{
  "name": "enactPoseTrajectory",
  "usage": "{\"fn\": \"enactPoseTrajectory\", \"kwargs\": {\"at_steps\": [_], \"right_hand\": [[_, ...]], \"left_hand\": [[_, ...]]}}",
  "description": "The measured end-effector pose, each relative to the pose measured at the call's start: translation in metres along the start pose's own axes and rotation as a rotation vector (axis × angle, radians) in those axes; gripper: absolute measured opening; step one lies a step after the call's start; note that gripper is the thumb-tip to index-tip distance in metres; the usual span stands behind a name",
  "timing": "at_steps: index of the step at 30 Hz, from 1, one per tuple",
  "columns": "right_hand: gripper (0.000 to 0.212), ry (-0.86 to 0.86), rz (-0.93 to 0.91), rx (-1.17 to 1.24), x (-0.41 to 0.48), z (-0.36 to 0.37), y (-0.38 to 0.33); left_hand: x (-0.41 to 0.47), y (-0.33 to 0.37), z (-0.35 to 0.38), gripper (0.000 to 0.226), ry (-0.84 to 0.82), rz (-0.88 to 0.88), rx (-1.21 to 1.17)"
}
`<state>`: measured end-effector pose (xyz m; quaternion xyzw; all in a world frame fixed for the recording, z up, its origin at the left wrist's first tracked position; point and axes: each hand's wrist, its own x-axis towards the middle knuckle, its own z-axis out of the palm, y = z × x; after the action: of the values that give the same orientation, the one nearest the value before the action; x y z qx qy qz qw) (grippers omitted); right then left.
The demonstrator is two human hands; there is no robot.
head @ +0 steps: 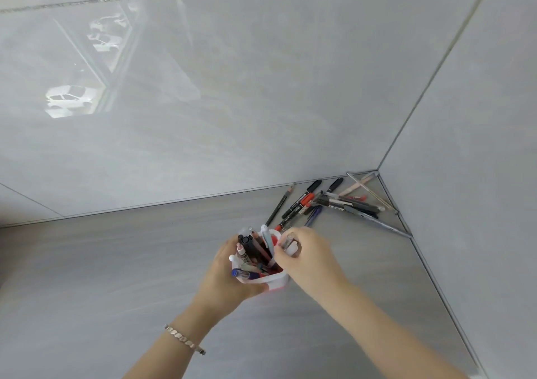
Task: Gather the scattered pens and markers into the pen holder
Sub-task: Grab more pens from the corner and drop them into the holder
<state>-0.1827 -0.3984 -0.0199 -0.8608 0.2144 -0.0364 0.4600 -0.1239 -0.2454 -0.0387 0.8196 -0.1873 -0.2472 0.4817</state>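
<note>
A white and red pen holder (pixel 276 282) stands on the grey floor, packed with several pens and markers. My left hand (pixel 225 277) wraps around its left side and grips it. Over the holder's right rim, my right hand (pixel 305 258) pinches a clear-bodied pen (pixel 287 241) whose tip points down into the holder. Beyond the holder, a scattered pile of pens and markers (pixel 334 201) lies in the corner where the walls meet. A thin dark pencil (pixel 279 204) and a red and black marker (pixel 295 209) lie at the pile's left edge.
Glossy grey tiled walls (pixel 232 102) rise behind and to the right, meeting at a corner (pixel 377 170). Grey floor tiles (pixel 101 277) spread out to the left of the holder. A bracelet (pixel 184 339) circles my left wrist.
</note>
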Motion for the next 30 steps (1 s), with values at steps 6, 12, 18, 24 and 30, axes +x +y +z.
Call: {"fn": "enactPoseTrajectory", "kwargs": {"at_steps": [6, 12, 18, 24, 30], "right_hand": [[0.027, 0.242, -0.335, -0.113, 0.003, 0.025, 0.017], [0.054, 0.155, -0.375, -0.308, -0.006, 0.025, 0.028], [0.047, -0.019, -0.152, -0.229, 0.017, -0.027, 0.06], [0.035, 0.098, 0.219, -0.6, 0.084, -0.058, 0.127], [0.029, -0.029, 0.035, -0.739, 0.098, -0.039, 0.127]], "left_hand": [[0.002, -0.005, 0.002, 0.069, 0.012, 0.039, 0.012], [0.006, -0.007, -0.001, 0.07, 0.008, 0.069, 0.043], [0.008, -0.012, 0.0, 0.065, 0.023, 0.08, 0.036], [0.009, -0.014, 0.0, 0.064, 0.034, 0.102, 0.06], [0.009, -0.013, -0.001, 0.072, 0.035, 0.107, 0.074]]}}
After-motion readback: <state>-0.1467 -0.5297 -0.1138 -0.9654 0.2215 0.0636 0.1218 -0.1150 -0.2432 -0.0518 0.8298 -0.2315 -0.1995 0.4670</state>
